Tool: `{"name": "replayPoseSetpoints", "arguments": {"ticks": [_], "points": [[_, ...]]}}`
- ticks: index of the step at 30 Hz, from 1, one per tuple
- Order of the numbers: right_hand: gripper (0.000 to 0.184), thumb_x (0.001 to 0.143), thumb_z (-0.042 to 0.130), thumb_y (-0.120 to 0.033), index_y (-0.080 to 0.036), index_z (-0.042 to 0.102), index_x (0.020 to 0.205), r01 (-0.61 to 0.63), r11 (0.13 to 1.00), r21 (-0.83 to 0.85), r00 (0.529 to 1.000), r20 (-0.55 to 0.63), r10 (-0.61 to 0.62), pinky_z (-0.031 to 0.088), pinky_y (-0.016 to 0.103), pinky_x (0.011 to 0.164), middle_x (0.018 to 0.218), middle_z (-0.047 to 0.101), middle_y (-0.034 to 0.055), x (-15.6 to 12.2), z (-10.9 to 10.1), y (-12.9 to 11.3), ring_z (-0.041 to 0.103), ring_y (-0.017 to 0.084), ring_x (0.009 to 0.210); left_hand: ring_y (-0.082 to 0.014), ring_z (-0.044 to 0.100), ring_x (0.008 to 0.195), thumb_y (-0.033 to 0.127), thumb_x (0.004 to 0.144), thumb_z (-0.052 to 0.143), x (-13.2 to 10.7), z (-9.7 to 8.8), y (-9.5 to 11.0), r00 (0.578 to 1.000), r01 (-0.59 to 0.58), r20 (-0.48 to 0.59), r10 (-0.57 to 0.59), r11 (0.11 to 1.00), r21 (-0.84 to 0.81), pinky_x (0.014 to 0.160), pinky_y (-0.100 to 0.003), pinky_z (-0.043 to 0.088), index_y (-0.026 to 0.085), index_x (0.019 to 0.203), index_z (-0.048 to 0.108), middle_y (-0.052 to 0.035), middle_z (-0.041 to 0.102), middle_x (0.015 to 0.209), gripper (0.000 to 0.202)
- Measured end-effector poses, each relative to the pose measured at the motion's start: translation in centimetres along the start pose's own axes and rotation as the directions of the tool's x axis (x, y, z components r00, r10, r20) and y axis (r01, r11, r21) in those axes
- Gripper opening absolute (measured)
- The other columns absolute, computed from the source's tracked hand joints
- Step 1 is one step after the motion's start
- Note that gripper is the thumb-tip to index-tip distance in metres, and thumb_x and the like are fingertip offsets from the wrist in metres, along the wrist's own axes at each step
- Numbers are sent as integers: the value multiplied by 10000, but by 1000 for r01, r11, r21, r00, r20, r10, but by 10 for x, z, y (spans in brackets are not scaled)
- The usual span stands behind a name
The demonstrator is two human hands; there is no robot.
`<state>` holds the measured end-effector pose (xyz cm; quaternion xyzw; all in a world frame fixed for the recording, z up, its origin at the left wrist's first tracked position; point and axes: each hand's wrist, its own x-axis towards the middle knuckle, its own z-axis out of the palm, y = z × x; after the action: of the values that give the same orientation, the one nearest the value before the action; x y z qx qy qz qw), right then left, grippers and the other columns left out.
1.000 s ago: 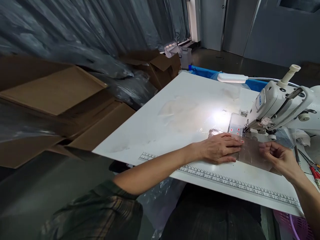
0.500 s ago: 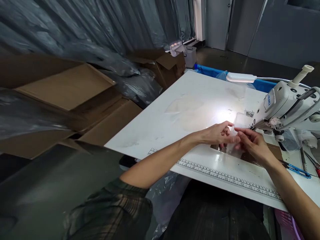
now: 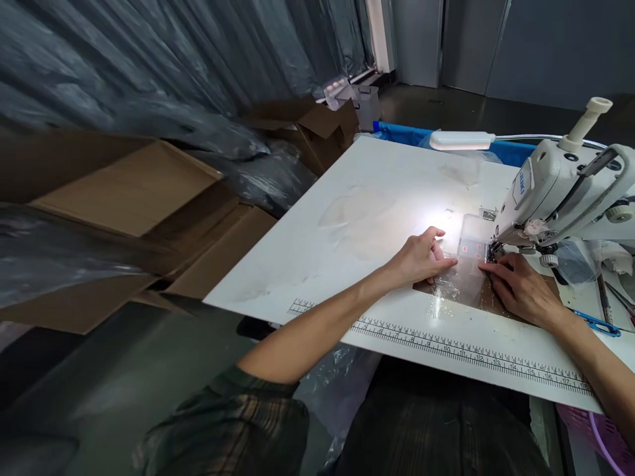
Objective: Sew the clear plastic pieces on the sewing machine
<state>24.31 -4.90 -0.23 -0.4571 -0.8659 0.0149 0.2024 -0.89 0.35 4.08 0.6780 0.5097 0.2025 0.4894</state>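
A clear plastic sheet (image 3: 464,277) with small red marks lies on the white table (image 3: 377,211) under the head of the white sewing machine (image 3: 560,192). My left hand (image 3: 421,258) rests flat on the sheet's left edge, fingers stretched out. To the right, my right hand (image 3: 520,287) presses flat on the sheet just in front of the needle, its fingertips close to the presser foot. Neither hand grips anything.
A lamp (image 3: 461,140) lights the needle area. A printed ruler (image 3: 471,360) runs along the table's near edge. Blue-handled scissors (image 3: 598,324) lie at the right. Cardboard boxes (image 3: 133,192) and grey plastic sheeting fill the left side. A pink basket (image 3: 590,443) sits below right.
Both hands had lifted and pinched the clear sheet half a second ago. Now they lie flat on it, with the sheet pushed up to the needle.
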Motion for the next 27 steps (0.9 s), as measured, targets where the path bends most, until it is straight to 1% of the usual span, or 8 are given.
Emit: {"name": "replayPoseSetpoints", "arguments": {"ticks": [3, 5, 11, 13, 18, 22, 24, 27], "points": [[361, 1026, 404, -322, -231, 680, 1241, -95, 990, 104, 995, -13, 97, 600, 414, 725, 1020, 631, 119, -1, 0, 2, 638, 245, 861, -62, 571, 438, 123, 869, 691, 3, -2, -2, 1000, 23, 6, -23, 1000, -15, 517, -234, 500, 98, 1314, 485, 69, 641, 724, 491], [390, 1037, 387, -328, -203, 665, 1281, -112, 984, 140, 993, -29, 117, 595, 411, 715, 986, 634, 118, -3, 1, 1, 641, 241, 836, -68, 591, 452, 117, 884, 676, 3, -3, -2, 999, 31, 12, -31, 999, -29, 513, -225, 504, 99, 1301, 496, 67, 643, 710, 454], [412, 1034, 388, -314, -170, 679, 1287, -8, 1000, -14, 997, -83, 7, 588, 441, 716, 1043, 618, 162, -6, 9, -2, 604, 252, 818, -112, 613, 453, 162, 936, 637, 2, -5, 0, 996, 78, 51, -77, 997, -16, 454, -222, 492, 109, 1265, 526, 66, 604, 570, 350], [408, 1028, 392, -298, -167, 673, 1294, -8, 999, -35, 996, -90, 5, 588, 437, 708, 1063, 612, 168, -6, 11, -2, 595, 249, 810, -120, 623, 472, 175, 921, 664, 2, -7, -1, 996, 64, 68, -65, 998, 10, 451, -227, 498, 119, 1259, 531, 58, 618, 597, 367], [391, 1024, 389, -297, -173, 674, 1261, -42, 999, -27, 996, -81, 40, 583, 444, 740, 1060, 607, 162, -7, 11, -3, 595, 260, 846, -114, 645, 552, 106, 876, 666, -2, -6, 2, 1000, -4, -1, 4, 1000, -29, 495, -227, 521, 131, 1264, 520, 45, 626, 713, 415], [385, 1036, 379, -312, -185, 636, 1294, -59, 994, 93, 995, -69, 65, 572, 441, 775, 1036, 609, 140, -7, 5, -4, 597, 248, 873, -93, 612, 522, 92, 851, 623, -8, -4, 6, 992, 27, 126, -17, 997, -73, 541, -247, 544, 132, 1348, 456, 48, 604, 760, 526], [389, 1036, 376, -295, -193, 644, 1300, -11, 994, 109, 998, -67, 18, 561, 430, 761, 1018, 597, 133, -6, 3, -3, 587, 237, 863, -92, 599, 535, 94, 820, 617, -10, -6, 5, 980, 18, 197, -13, 1000, -20, 548, -240, 524, 131, 1402, 414, 53, 586, 762, 617], [378, 1021, 402, -287, -241, 691, 1259, 56, 997, 44, 998, -38, -54, 536, 426, 746, 988, 571, 120, -3, 3, -4, 558, 238, 860, -114, 600, 631, 146, 778, 652, -9, -12, -1, 954, -78, 296, 38, 989, 125, 555, -220, 455, 123, 1463, 377, 33, 604, 772, 739]]}}
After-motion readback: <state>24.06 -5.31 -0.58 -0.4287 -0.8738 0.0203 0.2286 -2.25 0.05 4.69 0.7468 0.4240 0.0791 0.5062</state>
